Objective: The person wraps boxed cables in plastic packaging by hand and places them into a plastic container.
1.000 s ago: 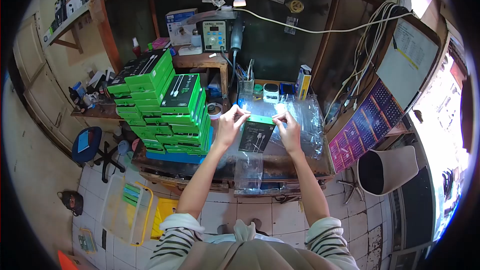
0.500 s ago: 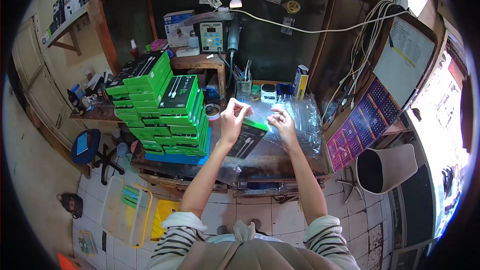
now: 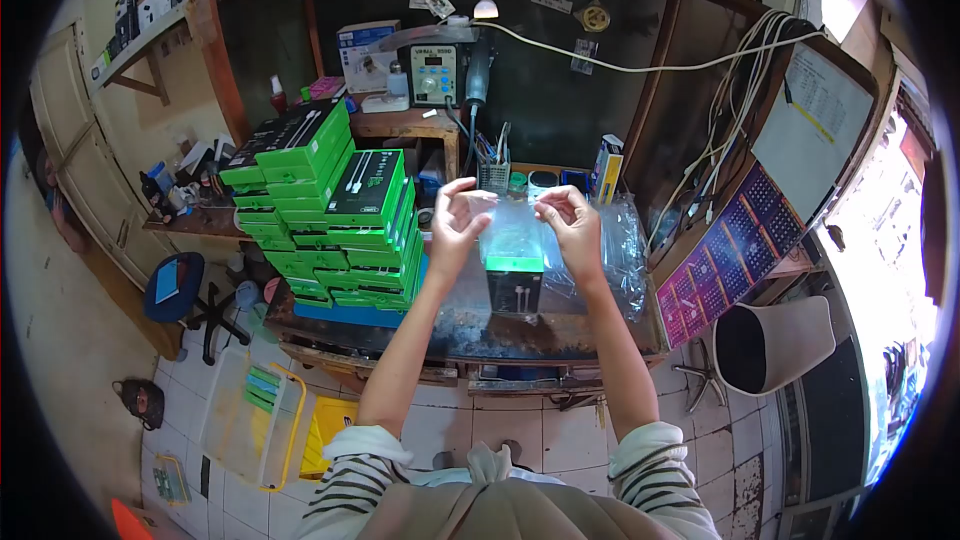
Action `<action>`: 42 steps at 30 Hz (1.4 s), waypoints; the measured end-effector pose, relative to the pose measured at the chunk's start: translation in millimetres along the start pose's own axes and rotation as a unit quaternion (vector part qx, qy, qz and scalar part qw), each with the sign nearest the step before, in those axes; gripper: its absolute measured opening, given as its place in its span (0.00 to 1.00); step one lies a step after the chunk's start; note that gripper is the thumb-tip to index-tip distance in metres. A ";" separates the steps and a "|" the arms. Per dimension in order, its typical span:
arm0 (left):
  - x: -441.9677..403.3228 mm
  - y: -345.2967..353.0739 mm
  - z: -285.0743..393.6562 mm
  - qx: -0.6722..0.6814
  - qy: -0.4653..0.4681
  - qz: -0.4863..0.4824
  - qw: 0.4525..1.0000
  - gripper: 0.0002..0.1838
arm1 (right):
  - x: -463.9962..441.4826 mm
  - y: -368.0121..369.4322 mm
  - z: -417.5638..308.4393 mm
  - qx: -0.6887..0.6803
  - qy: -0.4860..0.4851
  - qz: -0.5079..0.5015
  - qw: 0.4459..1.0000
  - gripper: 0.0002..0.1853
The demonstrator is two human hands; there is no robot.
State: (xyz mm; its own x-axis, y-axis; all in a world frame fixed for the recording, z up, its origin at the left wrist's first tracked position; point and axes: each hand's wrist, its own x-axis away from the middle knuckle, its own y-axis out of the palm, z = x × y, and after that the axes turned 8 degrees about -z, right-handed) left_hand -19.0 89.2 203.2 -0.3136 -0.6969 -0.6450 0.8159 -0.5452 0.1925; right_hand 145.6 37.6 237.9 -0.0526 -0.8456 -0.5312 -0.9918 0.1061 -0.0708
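Note:
A black box with a green top point(image 3: 515, 290) shows upright below my hands, with white cables pictured on its front. Clear plastic bag point(image 3: 512, 232) stretches above and around its top. At the bag's upper left edge, my left hand point(image 3: 458, 227) pinches the plastic, its fingers curled. My right hand point(image 3: 572, 227) grips the upper right edge between thumb and fingers. Left of my hands, tall stacks of similar green and black boxes point(image 3: 325, 225) stand on a blue mat point(image 3: 350, 315). More clear plastic bags point(image 3: 622, 265) lie to the right.
Behind my hands are a pen basket point(image 3: 493, 176), a yellow box point(image 3: 607, 170) and a soldering or hot-air station point(image 3: 433, 75). White cables point(image 3: 735, 110) hang at right. A chair point(image 3: 775, 345) stands right of the desk, and a clear bin point(image 3: 250, 420) is on the floor at left.
The box has gone from tilted near my left hand to upright between and below both hands. The plastic is now spread above it. Part of what seems a person shows at the far-left door.

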 end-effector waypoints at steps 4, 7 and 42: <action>29.6 7.9 -42.7 -0.098 -0.080 -0.064 0.990 0.33 | 1.6 -9.7 -6.6 0.009 -0.001 0.020 1.000 0.04; 43.2 22.1 -59.2 -0.176 -0.155 -0.062 0.970 0.15 | 1.5 -21.4 -9.3 0.041 -0.015 0.031 0.999 0.03; 50.3 -6.7 -87.9 -0.361 -0.294 0.040 0.884 0.24 | 74.8 -41.5 145.2 -0.034 0.417 -0.025 0.908 0.12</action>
State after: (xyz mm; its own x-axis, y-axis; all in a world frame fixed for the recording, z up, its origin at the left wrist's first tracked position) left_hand 2.5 98.7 104.5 -0.2667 -0.9572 -0.1128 0.8777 -0.1929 -0.4386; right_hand 199.7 45.9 78.5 -0.0486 -0.9536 0.2972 -0.9988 0.0478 -0.0099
